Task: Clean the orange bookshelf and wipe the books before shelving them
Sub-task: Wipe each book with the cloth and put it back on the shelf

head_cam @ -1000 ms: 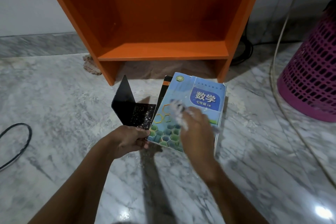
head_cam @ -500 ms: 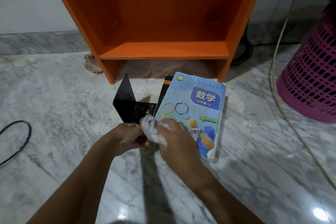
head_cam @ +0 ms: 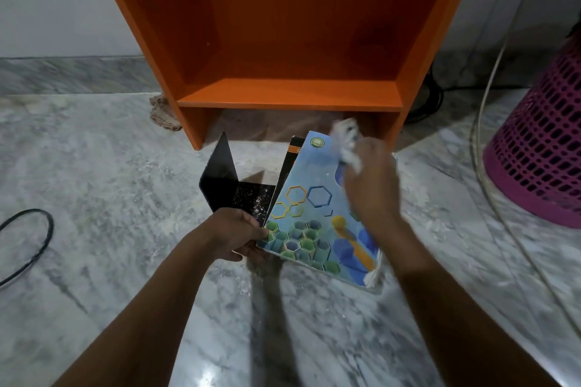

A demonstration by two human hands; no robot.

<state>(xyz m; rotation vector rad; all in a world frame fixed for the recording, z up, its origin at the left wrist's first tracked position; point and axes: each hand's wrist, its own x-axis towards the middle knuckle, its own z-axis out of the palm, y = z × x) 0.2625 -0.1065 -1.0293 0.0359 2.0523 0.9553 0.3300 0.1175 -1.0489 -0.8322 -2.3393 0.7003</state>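
A blue textbook [head_cam: 314,223] with hexagon patterns lies tilted on the marble floor, in front of the orange bookshelf [head_cam: 289,94], whose shelf holds nothing. My left hand [head_cam: 235,236] grips the book's near left corner. My right hand [head_cam: 371,185] holds a crumpled white cloth [head_cam: 345,144] against the book's far right part, covering the title. A dark book [head_cam: 290,163] pokes out from under the blue one.
A black metal bookend [head_cam: 226,185], dusted with white specks, stands just left of the books. A pink perforated basket [head_cam: 544,148] sits at right, with a white cable [head_cam: 490,122] beside it. A black cable loop [head_cam: 28,242] lies at left. A rag [head_cam: 162,115] sits by the shelf's left foot.
My right hand has swept the cloth from the book's near left corner up to its far right part. The left hand keeps its hold on the corner.
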